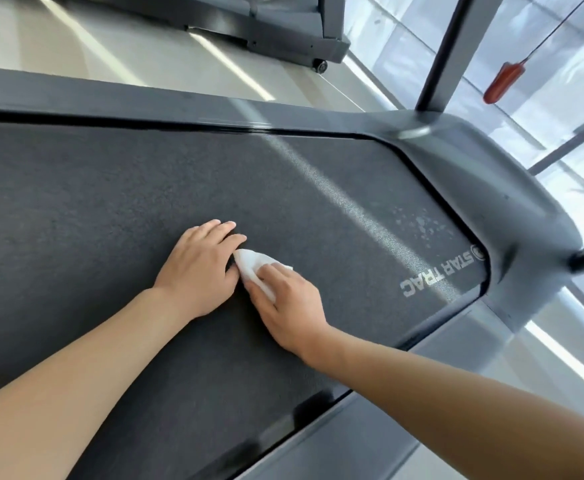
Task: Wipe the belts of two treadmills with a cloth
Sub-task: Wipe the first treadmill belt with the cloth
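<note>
A dark grey treadmill belt [110, 202] fills most of the view, with "STAR TRAC" printed near its right end. A small white cloth [254, 266] lies on the belt near the middle. My right hand [288, 303] presses flat on the cloth and covers most of it. My left hand [200, 268] rests flat on the belt just left of the cloth, its fingers touching the cloth's edge. Pale spots [418, 223] mark the belt near the logo.
The treadmill's grey frame [512, 216] curves round the belt's right end, with a dark upright post [450, 50] rising from it. A red safety clip [503, 81] hangs on a cord. A second treadmill's base [266, 32] stands across the light floor, by windows.
</note>
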`<state>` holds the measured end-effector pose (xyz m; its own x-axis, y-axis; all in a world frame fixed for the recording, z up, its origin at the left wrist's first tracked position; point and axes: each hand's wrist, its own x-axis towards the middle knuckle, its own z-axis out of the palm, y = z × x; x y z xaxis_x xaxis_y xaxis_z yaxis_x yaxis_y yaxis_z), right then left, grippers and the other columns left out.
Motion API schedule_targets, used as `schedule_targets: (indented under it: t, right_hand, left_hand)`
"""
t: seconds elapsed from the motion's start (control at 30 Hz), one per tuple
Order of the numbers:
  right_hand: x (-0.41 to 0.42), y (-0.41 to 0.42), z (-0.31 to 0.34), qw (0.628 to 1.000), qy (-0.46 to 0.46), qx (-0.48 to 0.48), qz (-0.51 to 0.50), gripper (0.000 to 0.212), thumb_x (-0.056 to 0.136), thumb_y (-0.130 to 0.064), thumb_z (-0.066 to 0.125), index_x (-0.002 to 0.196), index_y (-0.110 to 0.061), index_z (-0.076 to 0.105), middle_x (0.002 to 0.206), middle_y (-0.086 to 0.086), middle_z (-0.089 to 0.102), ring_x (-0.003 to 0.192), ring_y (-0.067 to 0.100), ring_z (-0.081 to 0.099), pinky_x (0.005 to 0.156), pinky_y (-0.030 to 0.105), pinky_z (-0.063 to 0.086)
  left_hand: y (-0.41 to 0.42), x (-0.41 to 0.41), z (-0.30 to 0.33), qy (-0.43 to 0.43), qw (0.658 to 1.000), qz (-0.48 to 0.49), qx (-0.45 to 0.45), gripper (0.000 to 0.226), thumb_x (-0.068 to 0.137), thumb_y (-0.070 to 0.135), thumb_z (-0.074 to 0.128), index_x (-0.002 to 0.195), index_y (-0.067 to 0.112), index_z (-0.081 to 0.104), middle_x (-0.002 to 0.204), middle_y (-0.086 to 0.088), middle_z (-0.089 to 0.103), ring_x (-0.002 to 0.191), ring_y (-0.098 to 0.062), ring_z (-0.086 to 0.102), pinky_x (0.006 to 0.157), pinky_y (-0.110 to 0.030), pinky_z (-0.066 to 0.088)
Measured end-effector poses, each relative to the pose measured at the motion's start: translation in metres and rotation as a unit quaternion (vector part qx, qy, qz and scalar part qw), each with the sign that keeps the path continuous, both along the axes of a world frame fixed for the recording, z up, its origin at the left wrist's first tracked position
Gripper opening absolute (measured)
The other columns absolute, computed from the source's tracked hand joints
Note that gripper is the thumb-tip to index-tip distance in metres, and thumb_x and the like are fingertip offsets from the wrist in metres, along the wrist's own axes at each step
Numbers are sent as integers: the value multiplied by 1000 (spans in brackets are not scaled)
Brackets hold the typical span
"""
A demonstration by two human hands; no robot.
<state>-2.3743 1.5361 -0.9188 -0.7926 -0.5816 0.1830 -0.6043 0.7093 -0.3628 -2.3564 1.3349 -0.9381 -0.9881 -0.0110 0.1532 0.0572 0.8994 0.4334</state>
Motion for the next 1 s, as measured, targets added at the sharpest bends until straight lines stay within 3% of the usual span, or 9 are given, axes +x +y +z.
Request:
schedule_targets:
  t: [0.2,0.37,0.57,0.67,0.77,0.9,1.0]
  right_hand:
    - [1,-2,7,999,2,37,22,26,103,-40,49,88,-20,44,85,-9,49,74,22,49,64,46,47]
    - [-4,1,0,999,22,26,34,27,101,-41,51,88,-18,47,83,-11,48,73,19,48,63,39,44]
    - [-56,4,11,983,32,48,175,26,104,-38,52,85,-24,42,80,-10,45,72,17,45,61,37,41]
    - [-104,-1,9,993,23,31,114,26,104,-39,52,85,-23,45,83,-11,47,77,17,50,64,35,38]
    - [-157,-4,8,999,32,36,16,30,104,-44,48,93,-16,53,92,-3,59,88,28,59,67,38,41]
    - [-218,10,12,996,21,48,-75,34,104,-46,43,106,-16,59,106,7,67,97,35,62,70,38,42]
    - [-254,30,11,992,16,44,-116,35,103,-46,43,105,-15,59,100,8,67,93,38,63,68,39,45]
  left_hand:
    - [-2,4,10,-9,1000,1,28,58,91,32,36,139,17,65,153,-9,55,145,-32,45,122,-47,32]
    - [-3,2,-1,12,1000,3,18,63,92,37,27,140,18,63,155,-8,53,146,-30,44,123,-50,30]
    - [-12,16,-1,0,1000,27,-16,47,106,34,47,152,28,50,165,3,39,155,-22,30,128,-45,20]
    - [-11,23,1,-16,998,50,-42,50,107,38,44,156,29,45,168,4,34,157,-20,26,129,-45,18]
    - [0,25,5,-40,995,80,-45,51,108,41,39,158,32,40,171,6,28,159,-19,20,129,-48,16]
    - [28,26,13,-93,988,118,-40,70,101,62,31,163,30,28,174,8,15,162,-20,7,131,-51,9]
    - [33,26,15,-82,986,135,-55,81,90,66,15,162,32,32,172,10,21,161,-19,12,130,-50,13]
